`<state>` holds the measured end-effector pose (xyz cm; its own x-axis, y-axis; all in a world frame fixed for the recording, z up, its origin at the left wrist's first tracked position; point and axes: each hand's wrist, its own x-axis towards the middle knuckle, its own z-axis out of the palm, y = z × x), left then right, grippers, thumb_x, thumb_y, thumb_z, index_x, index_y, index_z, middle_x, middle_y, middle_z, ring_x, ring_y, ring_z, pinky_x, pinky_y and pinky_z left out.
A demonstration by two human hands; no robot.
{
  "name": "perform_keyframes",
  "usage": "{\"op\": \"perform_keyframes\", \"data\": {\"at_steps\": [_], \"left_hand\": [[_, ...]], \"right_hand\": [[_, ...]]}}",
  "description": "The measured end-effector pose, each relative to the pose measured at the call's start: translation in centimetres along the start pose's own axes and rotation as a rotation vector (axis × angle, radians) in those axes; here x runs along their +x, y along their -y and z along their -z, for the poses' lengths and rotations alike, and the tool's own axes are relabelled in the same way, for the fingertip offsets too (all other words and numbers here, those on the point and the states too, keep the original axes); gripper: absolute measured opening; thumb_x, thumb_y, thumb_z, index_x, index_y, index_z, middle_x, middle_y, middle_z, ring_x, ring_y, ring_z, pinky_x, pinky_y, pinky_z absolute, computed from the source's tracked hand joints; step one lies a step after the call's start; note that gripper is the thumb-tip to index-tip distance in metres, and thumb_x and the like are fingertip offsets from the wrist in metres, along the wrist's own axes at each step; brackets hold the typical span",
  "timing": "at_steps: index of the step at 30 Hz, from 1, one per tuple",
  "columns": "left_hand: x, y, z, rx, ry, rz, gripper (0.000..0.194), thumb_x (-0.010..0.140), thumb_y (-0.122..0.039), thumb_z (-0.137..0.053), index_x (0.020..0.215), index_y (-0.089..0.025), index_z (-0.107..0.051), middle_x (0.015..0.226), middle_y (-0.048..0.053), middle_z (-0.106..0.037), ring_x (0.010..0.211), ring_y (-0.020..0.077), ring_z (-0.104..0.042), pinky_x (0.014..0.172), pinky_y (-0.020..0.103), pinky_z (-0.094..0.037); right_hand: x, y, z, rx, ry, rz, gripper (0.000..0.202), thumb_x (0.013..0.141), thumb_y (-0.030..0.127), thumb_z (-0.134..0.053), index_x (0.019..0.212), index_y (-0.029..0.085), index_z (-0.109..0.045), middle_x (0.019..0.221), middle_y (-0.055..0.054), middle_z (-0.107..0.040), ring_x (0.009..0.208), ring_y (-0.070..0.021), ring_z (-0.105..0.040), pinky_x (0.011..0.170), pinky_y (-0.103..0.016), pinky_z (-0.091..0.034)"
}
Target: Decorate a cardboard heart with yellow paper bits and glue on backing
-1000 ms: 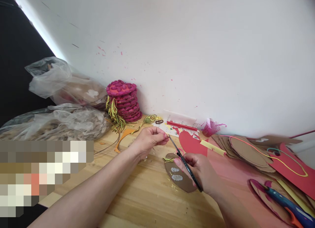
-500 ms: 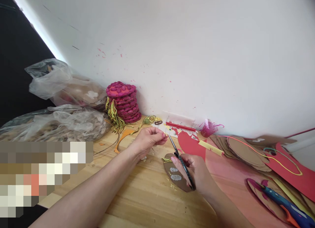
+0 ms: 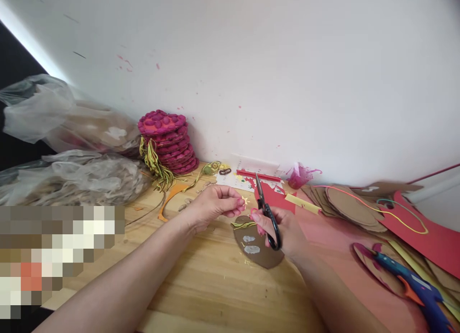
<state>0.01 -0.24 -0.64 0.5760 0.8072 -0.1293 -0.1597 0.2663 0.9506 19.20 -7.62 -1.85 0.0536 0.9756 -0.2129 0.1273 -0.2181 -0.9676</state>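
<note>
My left hand (image 3: 217,206) pinches a small yellow star-shaped paper piece (image 3: 246,202) between thumb and fingertips. Black-handled scissors (image 3: 266,209) are held in my right hand (image 3: 282,230), blades pointing up and away from me, just right of the star. Below the hands, a brown cardboard oval (image 3: 257,251) with two whitish patches lies on the wooden table (image 3: 201,285). Yellow-green strands (image 3: 243,225) rest at its upper left edge. Behind the hands is a white sheet (image 3: 230,180) scattered with small colored stars.
Stacked magenta discs (image 3: 167,143) with a yellow-green tassel stand at the back left, beside plastic bags (image 3: 89,179). On the right are a pink-stained cup (image 3: 299,176), cardboard discs (image 3: 350,206), red sheets (image 3: 427,232) and a blue glue gun (image 3: 406,273).
The scissors have turned upright and moved away from the left fingertips, whose yellow piece now shows more clearly. The camera view has shifted slightly right.
</note>
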Motion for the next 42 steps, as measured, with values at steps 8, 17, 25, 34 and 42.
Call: {"op": "perform_keyframes", "data": {"at_steps": [8, 17, 25, 34, 42], "left_hand": [[-0.2, 0.7, -0.5, 0.085, 0.115, 0.014, 0.023, 0.067, -0.031, -0.079, 0.071, -0.012, -0.067, 0.069, 0.006, -0.070, 0.059, 0.0097, -0.059, 0.058, 0.021, -0.043], [-0.2, 1.1, -0.8, 0.131, 0.148, 0.049, 0.016, 0.067, -0.026, -0.077, 0.070, -0.013, -0.068, 0.066, 0.003, -0.068, 0.060, 0.0106, -0.059, 0.059, 0.021, -0.043], [-0.4, 0.7, -0.9, 0.114, 0.125, 0.041, 0.018, 0.064, -0.026, -0.079, 0.067, -0.013, -0.067, 0.065, 0.004, -0.068, 0.059, 0.0108, -0.059, 0.059, 0.022, -0.044], [-0.2, 0.9, -0.4, 0.159, 0.135, 0.012, 0.016, 0.069, -0.028, -0.077, 0.070, -0.014, -0.068, 0.067, 0.003, -0.068, 0.060, 0.0101, -0.058, 0.061, 0.021, -0.044], [-0.3, 1.2, -0.6, 0.175, 0.229, 0.030, 0.015, 0.073, -0.030, -0.074, 0.072, -0.015, -0.070, 0.065, 0.002, -0.066, 0.058, 0.0099, -0.056, 0.059, 0.021, -0.043]], "right_hand": [[-0.3, 0.0, -0.1, 0.143, 0.045, 0.043, 0.033, 0.069, 0.043, -0.076, 0.083, 0.013, -0.069, 0.055, 0.003, -0.058, 0.040, -0.0063, -0.046, 0.034, -0.017, -0.039], [-0.5, 0.4, -0.4, 0.039, 0.023, 0.011, 0.018, 0.071, 0.031, -0.073, 0.075, 0.016, -0.063, 0.050, 0.006, -0.057, 0.032, -0.0057, -0.047, 0.031, -0.016, -0.035], [-0.7, 0.5, -0.3, 0.012, -0.067, 0.056, 0.020, 0.069, 0.032, -0.074, 0.076, 0.017, -0.062, 0.051, 0.006, -0.058, 0.037, -0.0071, -0.048, 0.033, -0.017, -0.041], [-0.5, 0.3, 0.0, 0.055, 0.007, 0.037, 0.029, 0.072, 0.042, -0.074, 0.072, 0.016, -0.062, 0.052, 0.004, -0.059, 0.033, -0.0057, -0.046, 0.030, -0.017, -0.036], [-0.6, 0.2, -0.2, 0.078, 0.025, 0.030, 0.023, 0.070, 0.033, -0.076, 0.076, 0.016, -0.062, 0.053, 0.005, -0.060, 0.033, -0.0061, -0.048, 0.031, -0.016, -0.037]]}}
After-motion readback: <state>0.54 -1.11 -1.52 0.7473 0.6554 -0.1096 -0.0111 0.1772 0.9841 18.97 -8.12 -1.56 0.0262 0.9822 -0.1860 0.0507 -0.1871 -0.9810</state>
